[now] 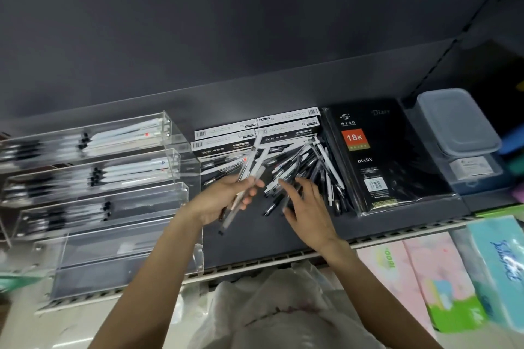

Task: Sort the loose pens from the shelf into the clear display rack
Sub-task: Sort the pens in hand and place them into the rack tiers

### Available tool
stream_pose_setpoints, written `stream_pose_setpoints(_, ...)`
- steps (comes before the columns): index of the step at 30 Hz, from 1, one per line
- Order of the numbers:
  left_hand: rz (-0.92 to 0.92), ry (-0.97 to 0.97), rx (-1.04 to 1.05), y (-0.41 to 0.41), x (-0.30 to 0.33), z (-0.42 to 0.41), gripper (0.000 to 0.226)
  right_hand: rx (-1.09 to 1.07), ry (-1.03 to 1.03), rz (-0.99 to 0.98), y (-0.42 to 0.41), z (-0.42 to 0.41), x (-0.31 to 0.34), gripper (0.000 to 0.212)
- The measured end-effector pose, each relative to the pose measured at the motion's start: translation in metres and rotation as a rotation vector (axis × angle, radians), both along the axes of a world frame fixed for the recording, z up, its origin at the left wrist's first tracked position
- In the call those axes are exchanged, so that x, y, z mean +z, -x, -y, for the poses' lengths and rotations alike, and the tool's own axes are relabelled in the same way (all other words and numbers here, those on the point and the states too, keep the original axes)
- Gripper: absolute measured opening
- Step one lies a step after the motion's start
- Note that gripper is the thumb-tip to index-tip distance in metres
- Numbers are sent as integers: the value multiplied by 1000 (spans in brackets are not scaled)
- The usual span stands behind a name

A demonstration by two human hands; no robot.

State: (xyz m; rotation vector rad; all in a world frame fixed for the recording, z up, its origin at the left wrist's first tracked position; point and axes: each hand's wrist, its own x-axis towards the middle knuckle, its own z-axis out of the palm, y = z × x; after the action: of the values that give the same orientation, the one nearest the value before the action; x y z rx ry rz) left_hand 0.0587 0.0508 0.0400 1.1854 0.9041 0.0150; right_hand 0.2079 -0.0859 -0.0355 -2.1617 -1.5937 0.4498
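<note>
Head view: left hand (224, 201) fingers (251, 188) grip pens (246, 178).

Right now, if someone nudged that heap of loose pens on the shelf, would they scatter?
Probably. The loose pens lie crisscrossed, so a push would likely shift several together. Their slim round barrels look apt to roll on the flat dark shelf. They seem stiff and light: the left hand holds several easily.
</note>
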Motion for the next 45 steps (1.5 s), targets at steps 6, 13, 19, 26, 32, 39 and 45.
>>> stream_pose_setpoints(6,307,161,143,-1,16,32,31,-209,-209,-792,-9,-20,68,41)
stream_pose_setpoints(13,389,176,202,-3,24,48,22,0,-102,-798,-14,-32,122,42)
stream_pose_setpoints(19,402,249,206,2,20,57,27,-235,-289,-757,-23,-33,139,17)
stream_pose_setpoints(26,448,311,195,2,17,63,30,-175,-254,-717,-29,-31,143,18)
stream_pose_setpoints(32,448,251,160,-2,11,70,30,-71,-123,-711,-19,-39,139,36)
stream_pose_setpoints(39,466,219,130,4,5,77,32,113,-116,-663,-24,-48,143,39)
stream_pose_setpoints(45,479,231,161,4,5,77,26,281,24,-447,-26,-53,136,33)
